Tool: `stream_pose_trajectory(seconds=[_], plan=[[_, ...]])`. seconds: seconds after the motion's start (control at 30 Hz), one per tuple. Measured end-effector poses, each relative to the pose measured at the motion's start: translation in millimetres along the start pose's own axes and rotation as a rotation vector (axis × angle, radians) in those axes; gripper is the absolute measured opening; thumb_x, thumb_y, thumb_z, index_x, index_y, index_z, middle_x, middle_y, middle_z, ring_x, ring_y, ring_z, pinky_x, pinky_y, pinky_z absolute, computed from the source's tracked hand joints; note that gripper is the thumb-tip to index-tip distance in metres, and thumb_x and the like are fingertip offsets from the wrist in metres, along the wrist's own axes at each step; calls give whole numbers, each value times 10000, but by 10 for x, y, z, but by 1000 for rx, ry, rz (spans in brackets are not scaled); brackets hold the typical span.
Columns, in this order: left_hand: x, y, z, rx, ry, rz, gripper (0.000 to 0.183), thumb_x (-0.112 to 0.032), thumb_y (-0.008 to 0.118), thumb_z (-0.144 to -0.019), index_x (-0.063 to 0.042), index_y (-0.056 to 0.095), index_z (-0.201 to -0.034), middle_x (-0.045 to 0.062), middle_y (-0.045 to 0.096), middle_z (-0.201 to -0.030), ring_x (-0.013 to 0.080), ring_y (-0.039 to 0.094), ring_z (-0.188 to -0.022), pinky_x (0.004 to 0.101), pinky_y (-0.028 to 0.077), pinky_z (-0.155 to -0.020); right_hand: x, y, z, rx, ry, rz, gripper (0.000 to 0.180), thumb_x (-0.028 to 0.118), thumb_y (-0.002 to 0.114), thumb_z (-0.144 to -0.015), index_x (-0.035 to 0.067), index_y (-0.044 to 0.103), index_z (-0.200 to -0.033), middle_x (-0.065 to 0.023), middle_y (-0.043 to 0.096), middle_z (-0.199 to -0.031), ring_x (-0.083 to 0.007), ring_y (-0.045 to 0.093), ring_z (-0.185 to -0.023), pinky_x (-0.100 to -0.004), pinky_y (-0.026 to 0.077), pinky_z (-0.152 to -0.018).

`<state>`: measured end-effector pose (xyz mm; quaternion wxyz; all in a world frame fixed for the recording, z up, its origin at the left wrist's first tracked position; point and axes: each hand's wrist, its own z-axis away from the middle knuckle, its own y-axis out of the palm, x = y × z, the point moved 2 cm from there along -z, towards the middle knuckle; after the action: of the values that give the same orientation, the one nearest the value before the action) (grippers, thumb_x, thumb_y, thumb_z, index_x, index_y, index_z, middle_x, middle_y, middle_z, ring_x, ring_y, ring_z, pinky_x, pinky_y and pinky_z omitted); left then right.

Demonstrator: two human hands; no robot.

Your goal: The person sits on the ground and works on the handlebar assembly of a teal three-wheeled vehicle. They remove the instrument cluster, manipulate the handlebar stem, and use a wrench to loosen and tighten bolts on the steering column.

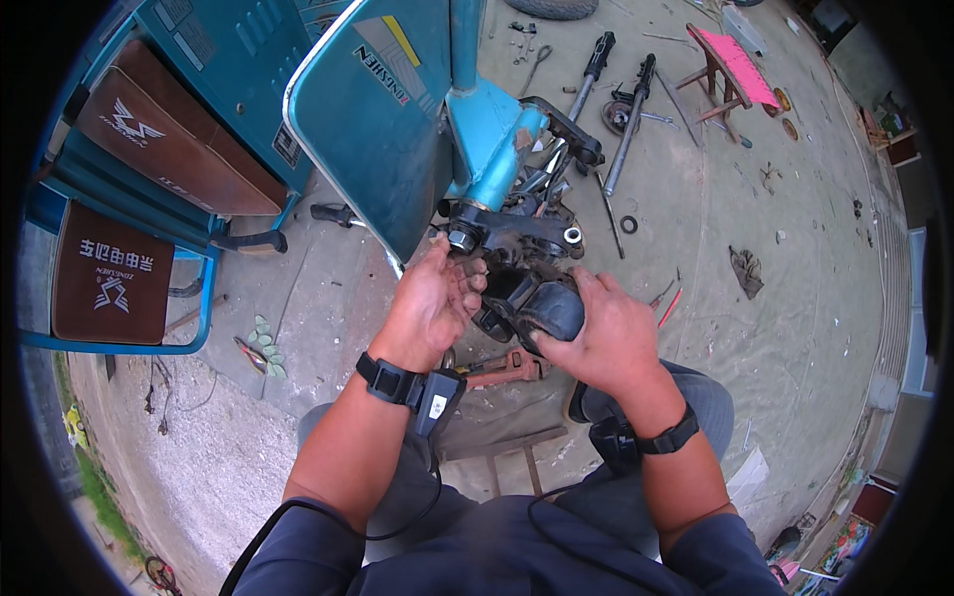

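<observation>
A turquoise vehicle frame with a front panel (387,112) stands before me, its steering head tube (503,167) tilted. Below the tube sits a black fork clamp (522,232) with a large silver nut (460,240) at its left end. My left hand (440,302) is at that end, fingertips by the nut, palm turned up and fingers curled; no object shows in the palm. My right hand (607,328) is wrapped around a rounded black housing (551,311) just under the clamp. Whether the housing is joined to the clamp cannot be told.
A red pipe wrench (507,369) lies under the hands. Fork legs (630,127), a black ring (629,224) and a threaded rod (611,216) are on the ground cloth. Pliers (250,354) lie left, a pink-topped stool (734,67) upper right, brown seats (179,134) left.
</observation>
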<state>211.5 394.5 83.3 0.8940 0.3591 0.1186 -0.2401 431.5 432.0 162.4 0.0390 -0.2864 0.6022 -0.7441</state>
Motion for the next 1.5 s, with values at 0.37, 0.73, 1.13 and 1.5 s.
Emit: stream_pose_trajectory(seconds=[0.37, 0.73, 1.13, 1.5], plan=[[-6, 75, 58, -90, 313, -313, 286, -228, 661, -1046, -29, 553, -1220, 92, 696, -1000, 153, 673, -842, 254, 488, -614, 6, -20, -2, -14, -2, -12, 820, 477, 844, -655, -15, 636, -1277, -186, 697, -1021, -382, 717, -894, -462, 589, -768], [-30, 102, 71, -345, 1062, -1338, 450, -83, 817, -883, 16, 540, -1223, 105, 701, -1024, 202, 712, -833, 332, 559, -707, 17, -28, -10, -8, -6, -9, 832, 491, 841, -654, -16, 637, -1281, -188, 693, -1031, -385, 716, -902, -466, 588, -781], [-106, -29, 32, 27, 141, -141, 279, -304, 574, -1076, -51, 616, -1184, 98, 744, -1011, 194, 722, -880, 287, 538, -673, 24, -53, -21, 61, 35, 0, 773, 459, 840, -693, 18, 621, -1289, -169, 681, -1087, -368, 711, -964, -440, 586, -823], [-65, 99, 114, -227, 857, -939, 280, -253, 673, -1032, -23, 599, -1174, 114, 730, -1013, 205, 711, -815, 299, 526, -664, 12, -57, -21, 67, 31, 15, 771, 468, 838, -698, 22, 625, -1290, -167, 681, -1092, -365, 713, -965, -441, 589, -821]])
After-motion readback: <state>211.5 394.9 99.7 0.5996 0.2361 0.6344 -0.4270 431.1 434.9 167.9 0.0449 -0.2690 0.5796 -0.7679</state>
